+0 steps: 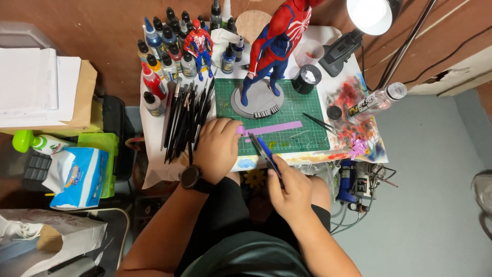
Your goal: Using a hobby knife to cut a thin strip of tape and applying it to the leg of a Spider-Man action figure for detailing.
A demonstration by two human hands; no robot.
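My left hand (218, 146), with a black watch on its wrist, presses down on the left end of a strip of purple tape (277, 127) lying on a green cutting mat (302, 110). A blue-handled craft knife (266, 150) is gripped in my right hand (291, 190), its tip pointing up-left at the tape. At the mat's far side stands a large red and blue costumed figure (274, 43) on a round grey base. A smaller figure of the same kind (199, 45) stands among paint bottles.
A row of dark brushes (187, 120) lies left of the mat, and several paint bottles (164, 56) behind it. A black jar (306, 78), a lit lamp (370, 15) and a clear bottle (376, 101) stand right. Tissue pack (77, 177) and papers (38, 87) sit at left.
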